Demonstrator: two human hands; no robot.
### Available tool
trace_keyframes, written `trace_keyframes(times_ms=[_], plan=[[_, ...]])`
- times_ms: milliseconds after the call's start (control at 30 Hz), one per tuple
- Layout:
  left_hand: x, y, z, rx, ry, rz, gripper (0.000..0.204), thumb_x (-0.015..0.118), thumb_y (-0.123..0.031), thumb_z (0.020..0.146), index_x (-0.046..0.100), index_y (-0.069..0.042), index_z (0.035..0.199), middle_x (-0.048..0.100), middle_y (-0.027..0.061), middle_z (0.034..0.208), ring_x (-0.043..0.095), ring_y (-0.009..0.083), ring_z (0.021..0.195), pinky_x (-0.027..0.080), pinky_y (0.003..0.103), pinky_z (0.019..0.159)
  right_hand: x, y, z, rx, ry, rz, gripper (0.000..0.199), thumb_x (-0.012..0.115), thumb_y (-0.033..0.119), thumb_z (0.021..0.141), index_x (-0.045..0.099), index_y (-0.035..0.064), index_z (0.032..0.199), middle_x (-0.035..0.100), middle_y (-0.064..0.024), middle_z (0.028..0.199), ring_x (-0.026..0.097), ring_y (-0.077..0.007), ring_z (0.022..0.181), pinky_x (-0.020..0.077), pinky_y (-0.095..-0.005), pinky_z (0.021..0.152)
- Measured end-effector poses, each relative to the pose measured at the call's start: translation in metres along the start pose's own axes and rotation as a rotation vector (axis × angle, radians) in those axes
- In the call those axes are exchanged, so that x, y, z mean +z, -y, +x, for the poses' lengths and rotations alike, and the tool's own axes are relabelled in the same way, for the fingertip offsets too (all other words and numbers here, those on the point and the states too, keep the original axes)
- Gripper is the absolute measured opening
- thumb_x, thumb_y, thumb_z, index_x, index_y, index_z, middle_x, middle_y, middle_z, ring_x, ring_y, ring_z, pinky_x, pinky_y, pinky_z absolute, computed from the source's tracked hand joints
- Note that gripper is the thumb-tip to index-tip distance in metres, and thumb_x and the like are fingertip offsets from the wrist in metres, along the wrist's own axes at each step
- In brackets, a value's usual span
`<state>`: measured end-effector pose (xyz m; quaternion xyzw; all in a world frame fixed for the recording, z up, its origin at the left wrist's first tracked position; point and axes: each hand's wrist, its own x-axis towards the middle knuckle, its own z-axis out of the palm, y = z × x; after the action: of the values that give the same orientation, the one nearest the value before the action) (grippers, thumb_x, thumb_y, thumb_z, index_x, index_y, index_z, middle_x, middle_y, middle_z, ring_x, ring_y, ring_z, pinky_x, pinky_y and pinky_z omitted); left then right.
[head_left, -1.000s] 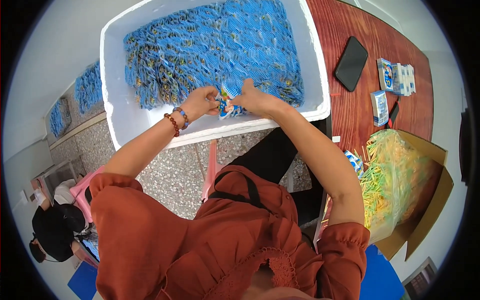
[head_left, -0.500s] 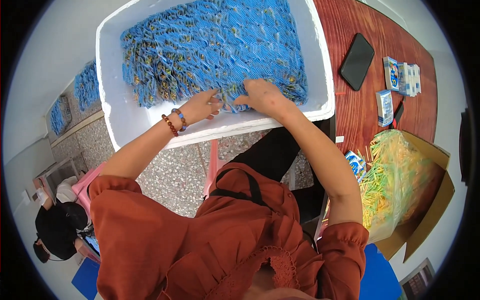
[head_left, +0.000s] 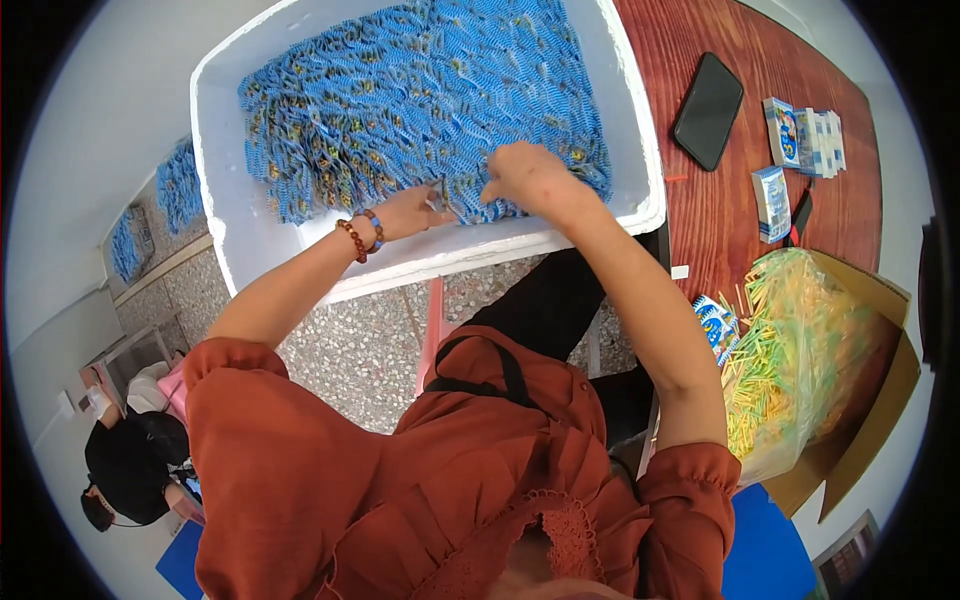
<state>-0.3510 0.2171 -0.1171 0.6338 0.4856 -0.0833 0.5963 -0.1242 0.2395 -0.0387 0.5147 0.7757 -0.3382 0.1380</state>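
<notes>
A white foam box [head_left: 225,225] holds dense rows of small blue-and-white striped packets [head_left: 430,110], standing on edge. Along the near side of the rows, my left hand [head_left: 407,212], with two beaded bracelets on its wrist, has its fingers bent against the end packets. To its right, my right hand [head_left: 535,180] reaches over the near wall, fingers curled down and closed on packets, thumb toward the left hand. A short run of packets lies between both hands. My right fingertips are partly hidden behind the hand.
Right of the box, a red-brown wooden table [head_left: 690,235] bears a black phone [head_left: 708,112], stacks of small cards [head_left: 785,135] and a red-and-black tool [head_left: 800,215]. A cardboard box [head_left: 870,270] holds a clear bag of yellow-green sticks [head_left: 760,370]. At far left, a person in black [head_left: 125,465] sits near more blue packets [head_left: 180,185].
My right hand has risen slightly toward the far side over the packets. My left hand has shifted a little right along the near row. The view has tilted slightly.
</notes>
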Motion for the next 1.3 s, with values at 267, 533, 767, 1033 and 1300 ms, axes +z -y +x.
trace_keyframes(times_ms=[267, 533, 767, 1033, 1300], plan=[[0.009, 0.008, 0.003, -0.199, 0.066, -0.133, 0.082, 0.056, -0.067, 0.084, 0.05, 0.01, 0.113, 0.06, 0.0145, 0.085, 0.058, 0.0204, 0.079, 0.047, 0.032, 0.063, 0.026, 0.013, 0.027, -0.083, 0.095, 0.006, 0.03, 0.081, 0.016, 0.069, 0.073, 0.0022, 0.094, 0.069, -0.0185, 0.103, 0.067, -0.034, 0.095, 0.0555, -0.0426, 0.08], [0.005, -0.021, 0.017, -0.079, 0.263, 0.02, 0.088, 0.054, -0.063, 0.088, 0.036, 0.005, 0.14, 0.06, 0.0135, 0.111, 0.055, 0.0155, 0.095, 0.047, 0.028, 0.083, -0.001, -0.007, -0.021, -0.048, -0.264, 0.113, 0.022, 0.073, 0.018, 0.075, 0.07, 0.0026, 0.09, 0.069, -0.0194, 0.085, 0.068, -0.0339, 0.086, 0.0548, -0.0426, 0.072], [-0.03, -0.076, -0.018, 0.155, 0.139, 0.585, 0.045, 0.051, -0.037, 0.096, 0.065, 0.006, 0.091, 0.067, 0.0116, 0.069, 0.066, 0.0202, 0.069, 0.051, 0.031, 0.068, 0.018, -0.052, -0.217, 0.074, -1.297, 0.321, 0.014, 0.062, 0.011, 0.086, 0.063, 0.0047, 0.099, 0.063, -0.0093, 0.088, 0.064, -0.0267, 0.079, 0.0514, -0.0342, 0.07], [0.048, -0.264, 0.008, 0.886, -0.168, 0.472, 0.015, 0.06, -0.008, 0.091, 0.065, 0.003, 0.1, 0.068, 0.0105, 0.085, 0.064, 0.0168, 0.076, 0.05, 0.029, 0.07, 0.135, -0.106, -0.349, 1.209, -1.359, 0.445, 0.037, 0.077, 0.027, 0.075, 0.064, 0.0032, 0.1, 0.062, -0.0078, 0.081, 0.062, -0.0219, 0.074, 0.0491, -0.0323, 0.066], [0.175, -0.326, 0.044, 1.114, 0.201, 0.572, 0.021, 0.064, -0.014, 0.088, 0.066, 0.002, 0.101, 0.067, 0.0184, 0.094, 0.066, 0.0309, 0.083, 0.051, 0.037, 0.074, 0.134, -0.121, -0.354, 1.131, -1.237, 0.774, 0.039, 0.078, 0.028, 0.071, 0.065, 0.0037, 0.098, 0.061, -0.0047, 0.07, 0.059, -0.0208, 0.064, 0.045, -0.0339, 0.059]])
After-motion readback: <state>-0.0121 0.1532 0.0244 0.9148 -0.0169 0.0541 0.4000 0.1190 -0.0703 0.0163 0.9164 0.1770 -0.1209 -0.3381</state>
